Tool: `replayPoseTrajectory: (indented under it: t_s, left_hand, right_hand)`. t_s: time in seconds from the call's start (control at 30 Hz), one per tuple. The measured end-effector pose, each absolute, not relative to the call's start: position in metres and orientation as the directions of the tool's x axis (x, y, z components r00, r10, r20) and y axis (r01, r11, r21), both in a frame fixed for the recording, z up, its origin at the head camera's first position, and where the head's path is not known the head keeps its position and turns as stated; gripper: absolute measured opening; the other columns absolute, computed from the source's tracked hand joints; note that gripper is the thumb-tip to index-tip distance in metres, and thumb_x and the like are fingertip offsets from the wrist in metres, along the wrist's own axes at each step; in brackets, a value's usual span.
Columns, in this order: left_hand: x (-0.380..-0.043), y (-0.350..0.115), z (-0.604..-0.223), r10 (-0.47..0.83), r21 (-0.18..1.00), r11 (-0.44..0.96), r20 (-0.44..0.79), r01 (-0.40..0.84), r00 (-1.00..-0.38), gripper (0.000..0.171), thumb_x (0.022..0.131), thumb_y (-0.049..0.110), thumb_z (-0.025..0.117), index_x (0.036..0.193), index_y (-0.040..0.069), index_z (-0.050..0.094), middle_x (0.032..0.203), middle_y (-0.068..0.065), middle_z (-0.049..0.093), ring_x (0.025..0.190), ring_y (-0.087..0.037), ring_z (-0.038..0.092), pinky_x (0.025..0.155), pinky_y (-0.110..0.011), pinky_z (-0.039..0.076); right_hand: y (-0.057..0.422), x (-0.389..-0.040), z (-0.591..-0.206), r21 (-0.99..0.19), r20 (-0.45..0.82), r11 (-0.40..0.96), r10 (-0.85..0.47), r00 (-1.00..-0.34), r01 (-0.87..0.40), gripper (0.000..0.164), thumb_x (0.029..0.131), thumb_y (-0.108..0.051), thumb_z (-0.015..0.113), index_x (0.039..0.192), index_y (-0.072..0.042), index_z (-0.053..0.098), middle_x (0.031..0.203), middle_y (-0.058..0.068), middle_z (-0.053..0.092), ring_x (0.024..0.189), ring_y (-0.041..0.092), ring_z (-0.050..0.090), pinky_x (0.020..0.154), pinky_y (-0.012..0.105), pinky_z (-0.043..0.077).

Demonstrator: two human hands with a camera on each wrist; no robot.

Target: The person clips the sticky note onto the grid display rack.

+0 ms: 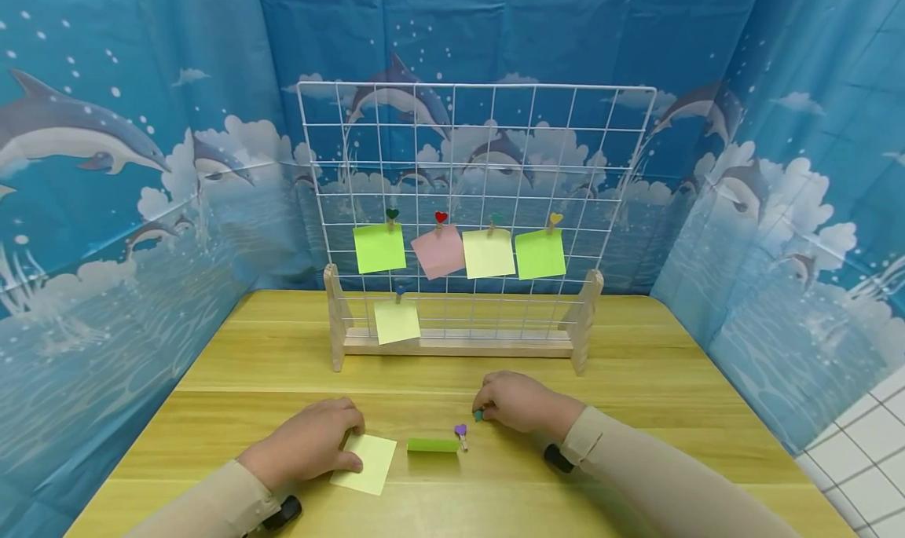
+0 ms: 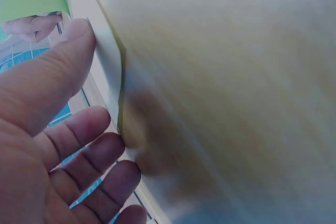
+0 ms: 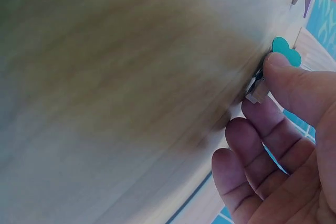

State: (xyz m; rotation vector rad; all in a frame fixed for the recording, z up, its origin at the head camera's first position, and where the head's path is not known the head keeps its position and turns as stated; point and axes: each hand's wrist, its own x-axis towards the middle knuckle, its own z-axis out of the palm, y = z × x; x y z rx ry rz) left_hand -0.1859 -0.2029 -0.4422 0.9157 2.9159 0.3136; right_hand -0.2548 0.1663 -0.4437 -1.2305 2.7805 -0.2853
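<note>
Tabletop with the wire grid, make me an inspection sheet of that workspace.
Surface: wood-grain tabletop, no spills seen.
Job's things: five sticky notes clipped to the white wire grid; on the tabletop, a pale yellow sticky note, a green sticky note and a purple heart clothespin.
Clutter: nothing seen.
Hands: left hand touches the pale yellow sticky note; right hand pinches a teal heart clothespin.
Cables: nothing seen.
Surroundings: dolphin-print curtain; white tiles at picture right.

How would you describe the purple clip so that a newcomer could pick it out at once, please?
On the wood-grained table, nearer than the white wire grid, look between the left hand and the right hand. The purple clip lies by the right end of the green note. Its purple heart sets it apart from the teal clip that the right hand pinches.
</note>
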Motion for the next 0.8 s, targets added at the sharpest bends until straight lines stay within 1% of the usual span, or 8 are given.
replayPoseTrajectory:
  t_s: [0.17, 0.43, 0.63, 0.8]
  left_hand:
    - [-0.1883, -0.2030, -0.4434, 0.566, 0.263, 0.800, -0.038, 0.538, -0.823, 0.046, 0.083, 0.048, 0.087, 0.113, 0.016, 0.073, 0.102, 0.011, 0.062, 0.095, -0.008, 0.060, 0.088, -0.038, 0.055]
    - [-0.1910, -0.2019, -0.4416, 0.552, 0.331, 0.800, -0.081, 0.500, -0.830, 0.045, 0.083, 0.043, 0.088, 0.114, 0.015, 0.071, 0.103, 0.010, 0.064, 0.089, -0.005, 0.056, 0.082, -0.034, 0.053]
    - [-0.1927, -0.2012, -0.4408, 0.552, 0.415, 0.781, -0.110, 0.467, -0.826, 0.037, 0.084, 0.037, 0.089, 0.107, 0.016, 0.069, 0.093, 0.010, 0.060, 0.079, -0.005, 0.051, 0.072, -0.030, 0.048]
    - [-0.1919, -0.2007, -0.4407, 0.551, 0.445, 0.774, -0.123, 0.451, -0.825, 0.031, 0.084, 0.034, 0.088, 0.098, 0.019, 0.065, 0.089, 0.009, 0.058, 0.075, -0.007, 0.049, 0.069, -0.028, 0.044]
  right_hand:
    - [0.1672, -0.2547, -0.4447, -0.207, 0.002, 0.656, -0.742, -0.670, -0.726, 0.011, 0.097, -0.013, 0.076, 0.106, -0.015, 0.083, 0.097, -0.008, 0.070, 0.088, 0.003, 0.061, 0.084, 0.024, 0.057]
    - [0.1674, -0.2536, -0.4447, -0.215, -0.009, 0.665, -0.733, -0.680, -0.715, 0.014, 0.097, -0.013, 0.076, 0.109, -0.016, 0.083, 0.095, -0.008, 0.069, 0.085, 0.001, 0.059, 0.081, 0.024, 0.056]
    - [0.1683, -0.2542, -0.4460, -0.221, -0.035, 0.672, -0.730, -0.683, -0.707, 0.020, 0.099, -0.012, 0.074, 0.117, -0.018, 0.081, 0.097, -0.008, 0.071, 0.085, 0.001, 0.057, 0.082, 0.026, 0.056]
    - [0.1687, -0.2542, -0.4464, -0.224, -0.035, 0.670, -0.731, -0.682, -0.707, 0.018, 0.099, -0.012, 0.074, 0.115, -0.018, 0.081, 0.096, -0.009, 0.070, 0.083, 0.000, 0.055, 0.081, 0.026, 0.055]
